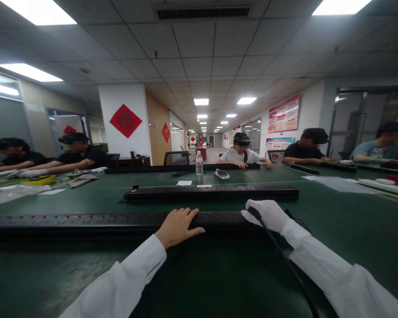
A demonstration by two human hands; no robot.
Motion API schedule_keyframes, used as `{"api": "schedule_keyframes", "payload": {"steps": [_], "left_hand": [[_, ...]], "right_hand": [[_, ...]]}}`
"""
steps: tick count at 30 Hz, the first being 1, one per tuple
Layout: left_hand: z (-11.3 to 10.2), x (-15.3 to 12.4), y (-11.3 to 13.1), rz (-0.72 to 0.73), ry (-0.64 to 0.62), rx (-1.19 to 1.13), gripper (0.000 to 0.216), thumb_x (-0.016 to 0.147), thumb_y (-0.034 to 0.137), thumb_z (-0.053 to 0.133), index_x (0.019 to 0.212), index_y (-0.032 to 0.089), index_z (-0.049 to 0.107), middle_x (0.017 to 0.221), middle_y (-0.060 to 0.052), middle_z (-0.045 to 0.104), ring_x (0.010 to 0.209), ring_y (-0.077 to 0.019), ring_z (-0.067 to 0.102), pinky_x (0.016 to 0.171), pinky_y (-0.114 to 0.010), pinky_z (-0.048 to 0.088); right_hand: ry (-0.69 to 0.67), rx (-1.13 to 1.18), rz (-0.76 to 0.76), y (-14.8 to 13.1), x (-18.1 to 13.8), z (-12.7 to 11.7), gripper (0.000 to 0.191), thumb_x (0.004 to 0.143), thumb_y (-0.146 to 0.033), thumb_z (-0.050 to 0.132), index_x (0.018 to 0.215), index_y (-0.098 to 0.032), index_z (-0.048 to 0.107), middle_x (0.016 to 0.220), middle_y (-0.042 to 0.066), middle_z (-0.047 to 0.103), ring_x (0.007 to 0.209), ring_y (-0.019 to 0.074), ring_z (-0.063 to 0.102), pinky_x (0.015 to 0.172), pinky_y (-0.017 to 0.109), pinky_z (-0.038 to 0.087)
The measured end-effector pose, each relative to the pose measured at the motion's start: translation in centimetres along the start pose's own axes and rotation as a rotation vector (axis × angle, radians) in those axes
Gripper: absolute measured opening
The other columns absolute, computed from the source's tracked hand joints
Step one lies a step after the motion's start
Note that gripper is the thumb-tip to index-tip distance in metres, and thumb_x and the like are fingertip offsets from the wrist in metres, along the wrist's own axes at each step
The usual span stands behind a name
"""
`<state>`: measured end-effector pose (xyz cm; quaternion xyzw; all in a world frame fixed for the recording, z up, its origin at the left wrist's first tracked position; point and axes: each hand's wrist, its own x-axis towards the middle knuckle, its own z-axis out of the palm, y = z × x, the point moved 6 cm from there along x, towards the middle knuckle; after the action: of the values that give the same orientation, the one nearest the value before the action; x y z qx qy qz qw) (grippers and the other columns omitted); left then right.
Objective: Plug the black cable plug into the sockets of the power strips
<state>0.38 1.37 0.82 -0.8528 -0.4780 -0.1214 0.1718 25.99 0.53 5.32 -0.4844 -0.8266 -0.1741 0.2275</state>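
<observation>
A long black power strip (96, 222) with a row of small red parts lies across the green table in front of me. My left hand (179, 226), bare, rests on its top with fingers stretched out and thumb apart. At the strip's right portion, my right hand (267, 215) in a white glove is closed around the end of a black power cord (281, 247). The cord runs from the glove down toward the lower right. A plug at the cord's end, if there is one, is hidden by the gloved fingers.
Behind it lies a second black power strip (212, 193). Farther back are a water bottle (199, 164), a phone-like device (222, 174) and paper (184, 183). Several people sit around the green table (199, 282). Clear plastic sheeting (341, 184) lies at the right.
</observation>
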Motion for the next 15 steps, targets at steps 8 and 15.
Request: {"api": "schedule_keyframes", "payload": {"steps": [8, 15], "left_hand": [[0.5, 0.0, -0.1, 0.021, 0.012, -0.005, 0.068, 0.082, 0.064, 0.022, 0.126, 0.017, 0.041, 0.103, -0.011, 0.059, 0.093, -0.024, 0.055, 0.084, -0.036, 0.039], [0.5, 0.0, -0.3, 0.011, -0.003, -0.06, 0.069, 0.081, 0.066, 0.022, 0.127, 0.018, 0.04, 0.106, -0.011, 0.058, 0.094, -0.024, 0.055, 0.083, -0.036, 0.039]], "right_hand": [[0.05, -0.116, -0.087, -0.4, 0.2, 0.2, 0.033, 0.085, -0.038, 0.035, 0.07, -0.02, 0.058, 0.063, 0.002, 0.064, 0.058, 0.0113, 0.058, 0.055, 0.021, 0.031], [0.152, -0.155, -0.129, 0.0, 0.4, -0.4, 0.031, 0.084, -0.034, 0.038, 0.062, -0.019, 0.055, 0.058, 0.0, 0.062, 0.053, 0.009, 0.055, 0.054, 0.02, 0.032]]}}
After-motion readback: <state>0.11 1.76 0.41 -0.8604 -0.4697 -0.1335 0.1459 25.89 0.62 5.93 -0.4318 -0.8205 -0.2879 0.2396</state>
